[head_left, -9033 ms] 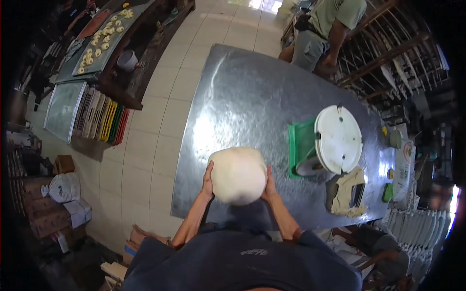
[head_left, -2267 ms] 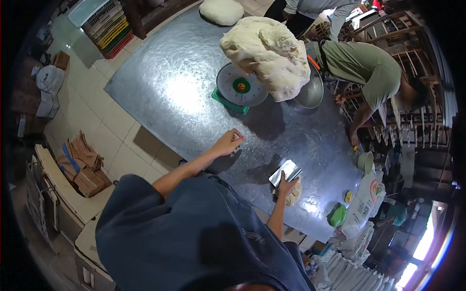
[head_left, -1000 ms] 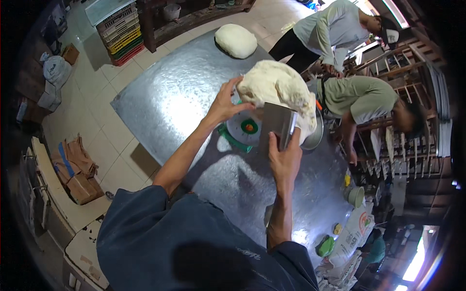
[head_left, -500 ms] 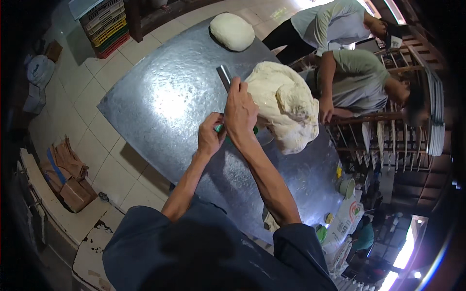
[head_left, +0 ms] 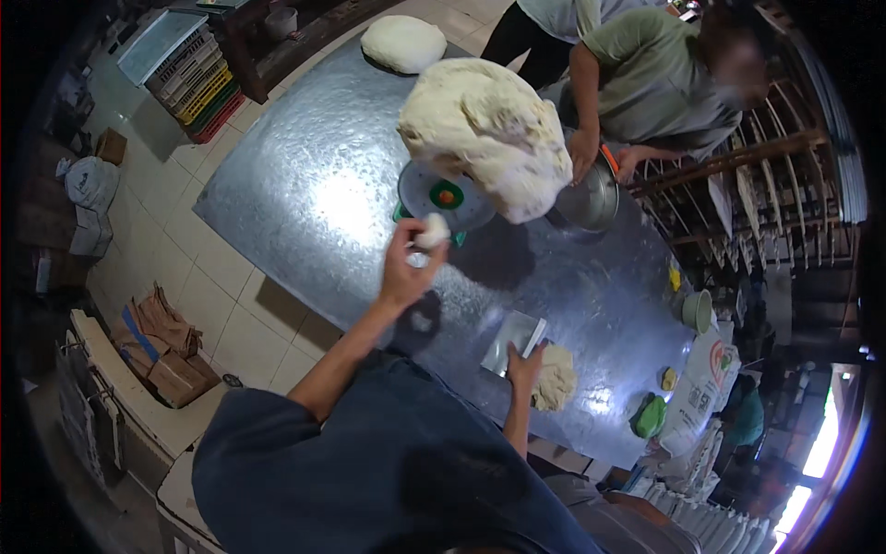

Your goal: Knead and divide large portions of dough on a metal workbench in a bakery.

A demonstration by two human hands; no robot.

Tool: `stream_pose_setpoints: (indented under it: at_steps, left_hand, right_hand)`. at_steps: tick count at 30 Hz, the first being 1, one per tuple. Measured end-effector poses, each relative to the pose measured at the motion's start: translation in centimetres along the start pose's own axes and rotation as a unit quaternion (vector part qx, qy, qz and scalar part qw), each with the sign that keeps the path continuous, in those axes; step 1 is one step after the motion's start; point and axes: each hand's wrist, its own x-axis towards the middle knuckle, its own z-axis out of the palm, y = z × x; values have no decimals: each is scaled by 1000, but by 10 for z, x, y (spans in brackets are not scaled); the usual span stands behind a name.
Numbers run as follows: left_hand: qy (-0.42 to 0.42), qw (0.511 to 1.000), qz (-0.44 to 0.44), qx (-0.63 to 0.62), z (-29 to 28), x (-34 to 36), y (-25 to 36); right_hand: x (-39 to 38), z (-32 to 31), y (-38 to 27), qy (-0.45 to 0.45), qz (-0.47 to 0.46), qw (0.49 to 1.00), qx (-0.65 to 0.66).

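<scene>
My left hand [head_left: 406, 272] pinches a small piece of dough [head_left: 432, 231] in front of a green scale with a round pale pan [head_left: 472, 205]. A green ring with an orange middle shows in the pan. Behind the pan, hiding part of its far side, rises a large mass of pale dough [head_left: 484, 120]. Nearer to me on the right, my right hand [head_left: 524, 367] is closed on a metal dough scraper [head_left: 506, 346], its blade over the tabletop. Right beside that hand lies a smaller, rough lump of dough [head_left: 556, 379].
A smooth dough ball [head_left: 403, 43] rests at the far corner of the metal table [head_left: 268, 198]. Across from me, a co-worker's hands [head_left: 583, 155] are at a metal bowl [head_left: 591, 198] with something orange. A green bag [head_left: 650, 416] and a pale green bowl [head_left: 698, 312] are at right.
My hands have separated: the right went toward me and rightward with the scraper, and the left now shows a dough piece. The scale has come into fuller view, and a metal bowl shows by the co-worker.
</scene>
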Motion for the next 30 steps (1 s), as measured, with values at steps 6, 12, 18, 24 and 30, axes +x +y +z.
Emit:
stream_pose_setpoints:
  at_steps: [6,12,18,24,30]
  left_hand:
    - [-284,943,150,85,156,-113,-89]
    - [-725,682,51,79,169,-187,-98]
    - [-489,856,-15,169,81,-134,-71]
    - [-162,975,-39,145,-2,-42,-18]
    - [-43,947,295,118,-22,124,89]
  right_hand:
    - [-15,-97,116,244,92,964,51]
    - [9,-120,148,243,93,922,287]
    - [19,-86,161,179,204,962,-39]
    - [26,-88,132,304,125,924,-196]
    - [102,-72,-72,133,-39,964,226]
